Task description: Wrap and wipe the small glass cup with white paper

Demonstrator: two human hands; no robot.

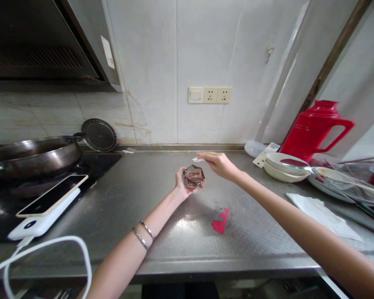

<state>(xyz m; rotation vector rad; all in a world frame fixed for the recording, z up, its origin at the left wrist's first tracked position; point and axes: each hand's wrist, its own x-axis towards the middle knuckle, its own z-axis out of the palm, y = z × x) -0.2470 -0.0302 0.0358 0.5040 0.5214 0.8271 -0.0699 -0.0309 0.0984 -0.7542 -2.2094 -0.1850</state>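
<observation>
Two hands: left hand (183, 189) and right hand (222, 165) work close together above the steel counter (124, 224).
Glass cup (193, 177): clamped in the left hand, its many-sided mouth showing between palm and fingers.
White scrap (198, 159): pinched in the right hand's fingertips, just beyond the cup's rim.
Work at hand: seemingly close handling of scrap and cup; keeping both steady calls for a firm left grip and a light right pinch.
Red pieces (219, 225): on the counter, nearer the body than the right hand.
White tissue (324, 216): flat, right of the right forearm.
Bowls (283, 176): stacked, well right of the right hand, with the red thermos (308, 133) behind.
Phone (54, 195): well left of the left hand, on the white power bank (45, 218).
Pan (34, 162): farther left, on the stove.
</observation>
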